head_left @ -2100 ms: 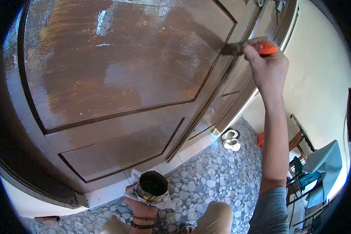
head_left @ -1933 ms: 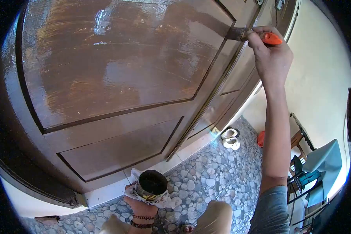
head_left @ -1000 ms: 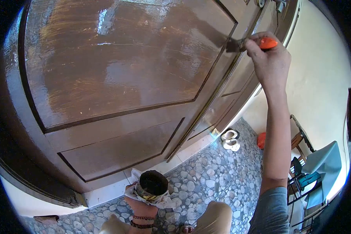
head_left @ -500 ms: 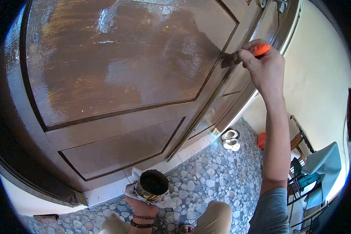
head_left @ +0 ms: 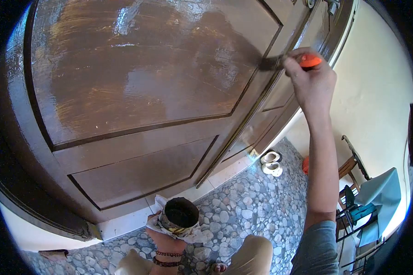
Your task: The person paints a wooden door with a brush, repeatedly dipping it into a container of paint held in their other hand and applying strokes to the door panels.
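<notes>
Head view — brush (head_left: 271,63) at glossy door (head_left: 147,87), pebbled floor (head_left: 248,206)

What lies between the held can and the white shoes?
Only bare, pebble-patterned floor shows between the can in the left hand and the white shoes, in the head view.

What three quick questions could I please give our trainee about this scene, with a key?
1. True or false: the right hand grips the brush by its orange handle.
2. Multiple choice: where are the white shoes?
A) On the green cloth
B) On the pebble-patterned floor
C) Inside the can
3. Fill in the blank: the left hand holds the can, and around that wrist are dark ____.

Key: 1. True; 2. B; 3. bracelets.
</notes>
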Demonstrator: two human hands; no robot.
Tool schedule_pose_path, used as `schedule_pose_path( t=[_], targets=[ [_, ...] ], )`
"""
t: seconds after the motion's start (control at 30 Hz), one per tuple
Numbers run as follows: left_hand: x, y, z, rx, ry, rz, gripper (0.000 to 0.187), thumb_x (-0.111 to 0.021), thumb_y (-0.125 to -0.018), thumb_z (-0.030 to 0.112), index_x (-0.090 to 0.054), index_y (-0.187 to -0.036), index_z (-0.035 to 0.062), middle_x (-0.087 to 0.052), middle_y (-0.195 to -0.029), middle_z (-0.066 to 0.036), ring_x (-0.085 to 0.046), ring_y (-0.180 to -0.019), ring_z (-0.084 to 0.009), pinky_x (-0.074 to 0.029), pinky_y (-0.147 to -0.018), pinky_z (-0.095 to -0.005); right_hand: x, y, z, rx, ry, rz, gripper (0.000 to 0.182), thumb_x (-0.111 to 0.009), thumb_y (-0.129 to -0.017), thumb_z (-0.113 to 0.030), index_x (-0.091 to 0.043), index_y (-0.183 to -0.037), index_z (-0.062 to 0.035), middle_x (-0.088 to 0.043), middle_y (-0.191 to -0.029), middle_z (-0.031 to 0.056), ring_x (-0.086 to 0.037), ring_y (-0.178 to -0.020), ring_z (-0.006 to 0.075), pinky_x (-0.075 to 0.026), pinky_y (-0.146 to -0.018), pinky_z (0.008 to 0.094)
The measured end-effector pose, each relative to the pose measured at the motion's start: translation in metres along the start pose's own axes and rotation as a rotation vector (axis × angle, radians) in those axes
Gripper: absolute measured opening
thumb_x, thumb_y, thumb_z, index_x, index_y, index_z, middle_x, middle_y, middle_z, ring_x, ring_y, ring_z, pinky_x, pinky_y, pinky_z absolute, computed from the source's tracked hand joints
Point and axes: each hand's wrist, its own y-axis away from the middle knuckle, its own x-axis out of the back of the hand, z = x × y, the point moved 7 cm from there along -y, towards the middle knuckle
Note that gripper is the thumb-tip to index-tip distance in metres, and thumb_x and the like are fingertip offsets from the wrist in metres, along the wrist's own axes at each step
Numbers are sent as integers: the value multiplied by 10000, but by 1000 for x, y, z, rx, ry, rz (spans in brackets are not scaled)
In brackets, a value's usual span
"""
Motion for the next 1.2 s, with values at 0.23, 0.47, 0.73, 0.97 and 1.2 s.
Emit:
schedule_pose_path(
  t=[0.23,0.47,0.73,0.97,1.2],
  targets=[
    [0,-5,1,19,-26,-85,363,-437,-779,427,-576,-940,132,-620,-953,-33,-596,-912,-226,-493,-784,-383,-12,18,-3,89,78,-111,158,-675,-710,-138,-638,-805,-19,-624,-635,134,-628,-577,223,-498,-587,300],
    [-6,1,3,-67,6,64,442,-408,-790,492,-589,-983,138,-633,-965,-52,-629,-797,-248,-534,-617,-389,-4,8,11,50,-133,76,174,-689,-691,-144,-631,-797,-18,-612,-622,142,-627,-575,229,-500,-590,316],
    [-7,1,1,5,-10,-64,365,-419,-791,377,-570,-993,113,-615,-978,-50,-594,-926,-237,-491,-810,-402,-21,30,9,60,24,-95,155,-692,-693,-158,-635,-788,-49,-617,-630,128,-631,-577,227,-502,-585,310],
    [2,-5,0,-17,-28,15,424,-369,-811,503,-590,-922,158,-633,-865,-17,-613,-674,-224,-450,-418,-376,-13,37,4,123,48,-17,133,-688,-709,-124,-627,-791,-40,-635,-718,146,-647,-659,253,-507,-619,317],
    [6,-4,2,-68,44,152,415,-378,-814,496,-585,-956,165,-633,-880,-17,-626,-702,-222,-493,-448,-395,-15,54,3,155,-6,9,162,-702,-687,-66,-605,-816,-49,-627,-725,129,-631,-685,276,-502,-633,332]
  ],
)
